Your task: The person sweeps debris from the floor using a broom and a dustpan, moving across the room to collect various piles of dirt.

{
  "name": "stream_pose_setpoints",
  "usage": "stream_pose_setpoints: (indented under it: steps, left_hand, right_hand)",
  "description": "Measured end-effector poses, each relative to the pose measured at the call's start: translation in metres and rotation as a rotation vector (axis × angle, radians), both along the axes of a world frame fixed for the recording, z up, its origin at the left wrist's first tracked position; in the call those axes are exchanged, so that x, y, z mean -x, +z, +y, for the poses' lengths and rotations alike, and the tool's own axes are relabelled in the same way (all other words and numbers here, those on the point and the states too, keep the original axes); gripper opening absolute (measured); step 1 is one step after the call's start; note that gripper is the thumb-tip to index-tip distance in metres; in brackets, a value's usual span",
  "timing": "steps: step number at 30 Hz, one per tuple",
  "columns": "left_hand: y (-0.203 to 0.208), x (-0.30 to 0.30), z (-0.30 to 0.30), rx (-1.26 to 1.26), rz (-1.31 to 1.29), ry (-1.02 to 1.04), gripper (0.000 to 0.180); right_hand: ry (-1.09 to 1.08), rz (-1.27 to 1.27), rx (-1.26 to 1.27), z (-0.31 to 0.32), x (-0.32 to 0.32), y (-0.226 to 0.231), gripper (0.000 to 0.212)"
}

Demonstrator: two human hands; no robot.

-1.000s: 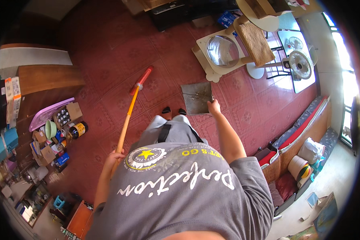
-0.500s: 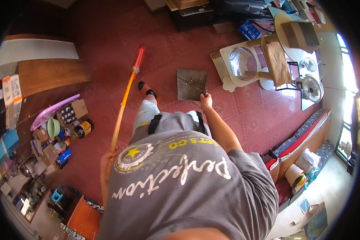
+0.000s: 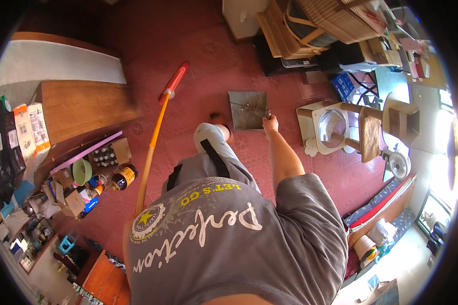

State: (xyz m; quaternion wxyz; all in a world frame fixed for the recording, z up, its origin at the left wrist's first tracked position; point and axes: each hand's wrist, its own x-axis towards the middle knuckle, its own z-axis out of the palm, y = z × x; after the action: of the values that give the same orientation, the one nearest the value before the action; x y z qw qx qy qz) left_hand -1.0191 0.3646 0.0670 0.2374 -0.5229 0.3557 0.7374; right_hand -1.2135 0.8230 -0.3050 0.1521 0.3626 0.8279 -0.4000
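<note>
Two hands engaged: right hand (image 3: 270,123) grips the dustpan (image 3: 248,109) lying at its 11 o'clock on the floor (image 3: 198,56); left hand, hidden, apparently holds the broom (image 3: 155,134), angled toward 1 o'clock.

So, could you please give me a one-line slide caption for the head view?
Right hand holds a grey dustpan on the red tiled floor; an orange-handled broom stands at the person's left.

Red tiled floor (image 3: 188,46) — sunlit window (image 3: 445,168).
</note>
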Motion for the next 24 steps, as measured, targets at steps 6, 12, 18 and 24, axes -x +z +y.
stream_pose_setpoints:
  steps: [6, 12, 18, 24]
  left_hand:
    - [0.014, 0.086, -0.056, 0.109, -0.008, 0.003, 0.030]
    - [0.027, 0.217, -0.105, 0.167, -0.007, -0.047, 0.031]
    - [0.044, 0.358, -0.145, 0.214, -0.007, -0.091, 0.032]
    - [0.064, 0.486, -0.180, 0.199, -0.023, -0.144, 0.031]
  right_hand:
    - [0.116, 0.048, 0.043, -0.089, 0.107, 0.021, 0.028]
    - [0.139, 0.015, 0.019, -0.161, 0.219, 0.007, 0.029]
    - [0.362, -0.135, -0.124, -0.186, 0.323, -0.016, 0.035]
    - [0.352, -0.136, -0.044, -0.235, 0.388, -0.031, 0.035]
